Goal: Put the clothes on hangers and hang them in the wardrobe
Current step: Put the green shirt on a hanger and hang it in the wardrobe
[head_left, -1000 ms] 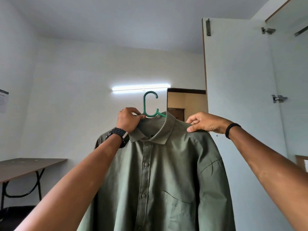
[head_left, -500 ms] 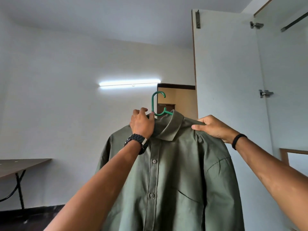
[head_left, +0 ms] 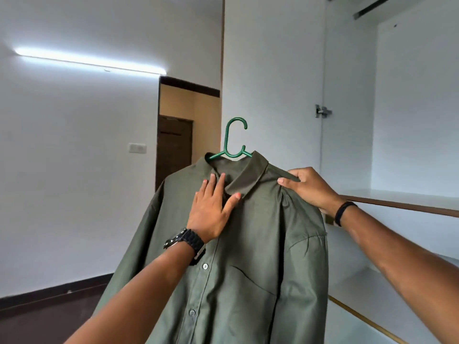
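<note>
A person holds up an olive-green button-front shirt [head_left: 248, 244] on a green plastic hanger [head_left: 232, 145] in front of an open white wardrobe [head_left: 409, 120], the garment filling the centre and lower half of the scene. The hanger's hook rises above the collar at about 12 o'clock from the shirt's chest, its open side turned toward 3 o'clock, hooked on nothing. The left hand [head_left: 211, 207], with a dark watch [head_left: 185, 240] at the wrist, lies flat on the placket just below the collar, fingers straight and spread wide, pressing the cloth. The right hand [head_left: 310, 187], a black band [head_left: 344, 212] round its wrist, sits at roughly 2 o'clock from the left and pinches the shirt's shoulder seam, thumb in front and fingers curled over the top, bearing the garment. The wardrobe door [head_left: 273, 83] stands open behind the hanger, with a metal hinge [head_left: 322, 111] on its far edge; the cabinet's interior lies at 3 o'clock, where a wood-edged shelf [head_left: 409, 204] runs behind the right forearm and a hanging rail [head_left: 375, 7] crosses near 1 o'clock. At 9 o'clock a lit tube light [head_left: 92, 62] runs along the white wall above a doorway [head_left: 183, 135] with a dark brown door and a wall switch [head_left: 137, 147] beside it.
</note>
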Motion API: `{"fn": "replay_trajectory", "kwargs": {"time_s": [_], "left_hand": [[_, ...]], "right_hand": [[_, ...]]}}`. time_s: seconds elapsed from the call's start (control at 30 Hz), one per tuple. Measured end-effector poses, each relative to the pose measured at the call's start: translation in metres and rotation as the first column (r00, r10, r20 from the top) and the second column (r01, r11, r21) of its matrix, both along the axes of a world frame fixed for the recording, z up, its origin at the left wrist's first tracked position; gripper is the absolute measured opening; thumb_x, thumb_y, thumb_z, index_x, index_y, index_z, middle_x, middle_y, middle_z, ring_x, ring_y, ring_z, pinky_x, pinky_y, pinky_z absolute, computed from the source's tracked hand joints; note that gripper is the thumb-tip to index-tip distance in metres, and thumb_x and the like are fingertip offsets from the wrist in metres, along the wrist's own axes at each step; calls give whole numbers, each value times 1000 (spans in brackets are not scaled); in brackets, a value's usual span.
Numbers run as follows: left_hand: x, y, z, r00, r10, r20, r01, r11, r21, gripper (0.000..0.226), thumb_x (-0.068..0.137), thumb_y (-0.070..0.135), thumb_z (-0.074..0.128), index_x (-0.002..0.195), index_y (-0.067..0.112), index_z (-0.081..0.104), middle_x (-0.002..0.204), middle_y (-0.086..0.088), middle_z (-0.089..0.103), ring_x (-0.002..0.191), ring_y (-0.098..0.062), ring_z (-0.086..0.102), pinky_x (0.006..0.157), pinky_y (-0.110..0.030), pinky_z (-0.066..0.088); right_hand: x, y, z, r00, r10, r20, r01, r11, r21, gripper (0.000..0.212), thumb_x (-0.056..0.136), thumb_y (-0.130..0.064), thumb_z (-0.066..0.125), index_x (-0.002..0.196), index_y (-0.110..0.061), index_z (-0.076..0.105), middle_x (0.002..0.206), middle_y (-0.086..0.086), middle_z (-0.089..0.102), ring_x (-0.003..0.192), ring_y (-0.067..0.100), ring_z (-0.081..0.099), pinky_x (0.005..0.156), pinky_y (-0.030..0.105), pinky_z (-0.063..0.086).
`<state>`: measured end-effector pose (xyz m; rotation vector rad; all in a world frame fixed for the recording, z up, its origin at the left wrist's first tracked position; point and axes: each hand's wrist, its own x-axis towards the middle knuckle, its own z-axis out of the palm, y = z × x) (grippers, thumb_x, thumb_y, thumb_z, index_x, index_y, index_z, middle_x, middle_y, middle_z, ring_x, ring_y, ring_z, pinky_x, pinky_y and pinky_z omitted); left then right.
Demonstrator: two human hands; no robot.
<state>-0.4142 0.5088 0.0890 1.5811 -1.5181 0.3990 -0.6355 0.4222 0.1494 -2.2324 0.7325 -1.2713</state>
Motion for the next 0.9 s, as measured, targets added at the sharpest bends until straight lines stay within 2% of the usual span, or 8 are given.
{"fn": "replay_trajectory", "kwargs": {"time_s": [0.1, 0.23, 0.33, 0.4, 0.53, 0.63, 0.77, 0.9], "left_hand": [[-24, -49, 17, 994, 48, -99, -49, 999, -11, 41, 97, 48, 38, 125, 22, 56, 137, -7, 42, 131, -29, 35, 108, -42, 29], [-62, -106, 68, 962, 70, -265, -42, 993, 111, 22, 93, 28, 55, 111, 23, 66, 125, -9, 46, 121, -32, 39, 100, -41, 35], [-99, -142, 122, 955, 27, -294, 25, 985, 173, 22, 89, 22, 60, 109, 15, 63, 124, -14, 44, 118, -34, 40, 98, -38, 38], [-127, -162, 171, 952, -11, -306, 56, 989, 139, 32, 88, 22, 63, 115, 8, 54, 129, -17, 38, 118, -36, 38, 99, -40, 38], [-185, -195, 275, 941, -85, -327, 110, 992, 60, 53, 87, 27, 65, 126, 2, 38, 133, -20, 33, 121, -39, 35, 100, -44, 35], [-229, -220, 343, 948, -202, -245, 229, 970, 86, 44, 96, 31, 52, 126, 2, 41, 132, -22, 41, 122, -40, 38, 99, -44, 35], [-297, -249, 405, 885, -454, -104, 456, 890, 1, 31, 99, 25, 40, 114, 2, 53, 121, -21, 53, 115, -37, 47, 96, -42, 40], [-375, -261, 429, 842, -538, -45, 536, 843, -56, 32, 99, 27, 37, 120, 12, 55, 126, -14, 45, 117, -36, 43, 97, -43, 41]], "right_hand": [[-22, -32, 12, 997, -21, -72, 22, 1000, 4, 18, 91, -19, 63, 81, -6, 70, 87, 12, 73, 75, 13, 64, 72, 27, 47], [-61, -60, 56, 990, -34, -139, 36, 999, 11, 19, 91, -18, 63, 73, -18, 69, 74, -10, 70, 69, 1, 62, 66, 16, 46], [-96, -79, 110, 976, -109, -189, 108, 994, -18, 27, 92, -20, 63, 68, -7, 65, 68, -4, 64, 61, 0, 54, 60, 16, 39], [-120, -88, 157, 968, -173, -181, 171, 985, -28, 30, 92, -19, 63, 64, -10, 61, 64, -5, 59, 56, -3, 50, 57, 14, 36], [-172, -101, 251, 943, -316, -100, 314, 949, -40, 23, 92, -20, 63, 78, -2, 68, 78, 9, 68, 69, 12, 58, 65, 25, 44], [-215, -105, 308, 912, -410, -23, 410, 912, -29, 18, 90, -20, 65, 80, -6, 70, 86, 13, 72, 77, 17, 65, 71, 28, 50], [-281, -105, 361, 818, -562, 124, 570, 821, -36, 30, 88, -21, 67, 86, 9, 65, 84, 20, 69, 74, 21, 61, 71, 31, 47], [-342, -100, 394, 710, -668, 223, 688, 725, -23, 30, 88, -20, 66, 83, 10, 65, 77, 11, 66, 71, 19, 59, 69, 28, 45]]}}
